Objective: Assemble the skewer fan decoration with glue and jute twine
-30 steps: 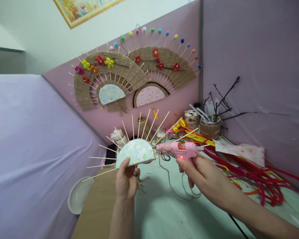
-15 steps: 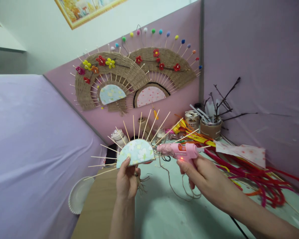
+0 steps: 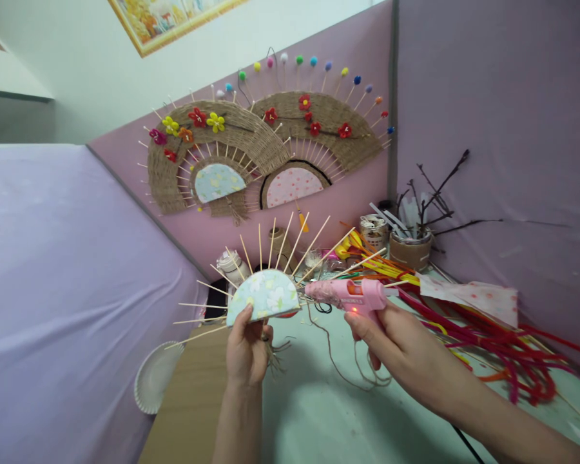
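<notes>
My left hand (image 3: pixel 247 354) grips the lower edge of a half-round fan base (image 3: pixel 265 296), covered in pale blue floral fabric. Thin wooden sticks (image 3: pixel 284 241) fan out from its curved edge. Strands of twine (image 3: pixel 276 357) hang beneath it, beside my fingers. In my right hand (image 3: pixel 391 341) is a pink hot glue gun (image 3: pixel 343 293) with a red light lit. Its nozzle points left, at the right end of the fan base; whether the tip touches is too small to tell. A clear glue stick (image 3: pixel 391 292) pokes from its back.
Two finished woven fans (image 3: pixel 212 138) hang on the pink panel behind. Pipe cleaners (image 3: pixel 493 348) and a dotted cloth (image 3: pixel 468 299) lie at right, near a jar (image 3: pixel 410 250) of twigs. A paper plate (image 3: pixel 155 380) and cardboard (image 3: pixel 188 393) are at left. Loose twine (image 3: pixel 336 367) lies on the table.
Hardly anything differs. The glue gun has shifted very slightly to the right and tilted a little; the fan base stays in my left hand.
</notes>
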Action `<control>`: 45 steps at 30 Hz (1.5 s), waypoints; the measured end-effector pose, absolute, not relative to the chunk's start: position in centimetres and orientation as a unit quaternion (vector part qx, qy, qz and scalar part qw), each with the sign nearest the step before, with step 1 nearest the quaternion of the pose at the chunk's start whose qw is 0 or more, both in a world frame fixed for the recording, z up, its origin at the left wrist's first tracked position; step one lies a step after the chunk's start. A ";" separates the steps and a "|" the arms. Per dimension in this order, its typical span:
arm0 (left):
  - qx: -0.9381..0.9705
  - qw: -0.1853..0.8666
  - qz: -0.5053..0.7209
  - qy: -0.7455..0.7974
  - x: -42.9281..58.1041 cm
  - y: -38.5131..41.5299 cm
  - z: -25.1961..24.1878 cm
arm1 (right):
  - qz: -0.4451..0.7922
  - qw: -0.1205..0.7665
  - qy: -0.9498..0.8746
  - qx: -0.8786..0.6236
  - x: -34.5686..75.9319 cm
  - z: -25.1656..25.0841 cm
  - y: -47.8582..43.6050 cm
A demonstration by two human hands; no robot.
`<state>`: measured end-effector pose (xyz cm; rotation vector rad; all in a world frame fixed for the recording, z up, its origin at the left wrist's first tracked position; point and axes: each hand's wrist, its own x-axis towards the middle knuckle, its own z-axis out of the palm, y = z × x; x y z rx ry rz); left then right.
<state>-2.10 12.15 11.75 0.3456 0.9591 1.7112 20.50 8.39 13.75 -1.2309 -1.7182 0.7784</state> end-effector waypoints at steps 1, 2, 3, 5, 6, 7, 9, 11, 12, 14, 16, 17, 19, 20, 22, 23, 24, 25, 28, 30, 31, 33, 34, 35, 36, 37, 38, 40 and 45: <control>0.145 0.544 0.721 0.404 -2.1 12.1 11.7 | 0.313 0.430 -0.690 -0.491 20.5 13.8 8.4; 0.144 0.545 0.720 0.404 -2.1 12.1 11.7 | 0.313 0.431 -0.691 -0.489 20.5 13.8 8.4; 0.144 0.546 0.720 0.403 -2.1 12.1 11.7 | 0.313 0.431 -0.691 -0.489 20.5 13.8 8.3; 0.145 0.548 0.720 0.400 -2.1 12.1 11.7 | 0.311 0.429 -0.692 -0.491 20.5 13.8 8.3; 0.146 0.549 0.720 0.399 -2.1 12.1 11.7 | 0.309 0.428 -0.692 -0.492 20.6 13.8 8.3; 0.146 0.549 0.720 0.399 -2.1 12.1 11.7 | 0.308 0.428 -0.692 -0.493 20.6 13.8 8.3; 0.141 0.549 0.720 0.400 -2.1 12.1 11.8 | 0.308 0.424 -0.693 -0.495 20.6 13.8 8.3; 0.134 0.550 0.720 0.401 -2.0 12.2 11.9 | 0.312 0.419 -0.693 -0.497 20.6 14.0 8.2; 0.133 0.550 0.720 0.401 -1.9 12.2 11.9 | 0.314 0.418 -0.693 -0.497 20.6 14.1 8.2; 0.133 0.550 0.721 0.400 -1.9 12.2 12.0 | 0.315 0.420 -0.692 -0.495 20.5 14.2 8.2; 0.137 0.548 0.722 0.399 -2.0 12.1 12.0 | 0.315 0.424 -0.693 -0.491 20.5 14.3 8.2; 0.137 0.547 0.723 0.400 -2.0 12.1 12.0 | 0.315 0.424 -0.694 -0.489 20.5 14.3 8.2; 0.136 0.545 0.725 0.400 -2.1 12.1 11.9 | 0.315 0.425 -0.696 -0.485 20.5 14.2 8.2; 0.135 0.544 0.726 0.399 -2.1 12.1 11.9 | 0.314 0.425 -0.697 -0.484 20.5 14.1 8.2; 0.133 0.544 0.727 0.398 -2.2 12.1 11.8 | 0.312 0.427 -0.697 -0.484 20.5 14.0 8.2; 0.133 0.545 0.727 0.396 -2.2 12.1 11.8 | 0.311 0.428 -0.697 -0.484 20.5 14.0 8.2; 0.133 0.545 0.727 0.395 -2.2 12.1 11.8 | 0.309 0.429 -0.697 -0.484 20.5 14.0 8.2; 0.133 0.544 0.728 0.395 -2.2 12.1 11.8 | 0.309 0.431 -0.698 -0.482 20.5 14.0 8.2; 0.135 0.542 0.729 0.396 -2.2 12.2 11.8 | 0.311 0.434 -0.702 -0.472 20.5 14.0 8.1; 0.135 0.541 0.729 0.397 -2.2 12.2 11.8 | 0.312 0.438 -0.703 -0.465 20.5 14.1 8.2; 0.133 0.539 0.730 0.397 -2.2 12.2 11.8 | 0.312 0.440 -0.704 -0.463 20.5 14.1 8.2; 0.130 0.537 0.732 0.398 -2.2 12.2 11.8 | 0.310 0.443 -0.704 -0.460 20.4 14.2 8.1; 0.129 0.536 0.733 0.398 -2.2 12.2 11.8 | 0.309 0.444 -0.705 -0.459 20.4 14.2 8.1; 0.129 0.536 0.733 0.398 -2.2 12.2 11.8 | 0.307 0.443 -0.706 -0.459 20.4 14.2 8.1; 0.130 0.537 0.733 0.397 -2.2 12.2 11.8 | 0.305 0.441 -0.707 -0.461 20.4 14.2 8.1; 0.132 0.537 0.733 0.396 -2.2 12.2 11.8 | 0.304 0.439 -0.707 -0.463 20.4 14.2 8.0; 0.134 0.536 0.734 0.395 -2.2 12.2 11.8 | 0.302 0.437 -0.707 -0.466 20.4 14.3 8.0; 0.137 0.536 0.734 0.394 -2.2 12.2 11.8 | 0.300 0.433 -0.705 -0.475 20.5 14.3 7.9; 0.136 0.538 0.733 0.394 -2.3 12.2 11.8 | 0.308 0.414 -0.707 -0.484 20.5 14.4 7.8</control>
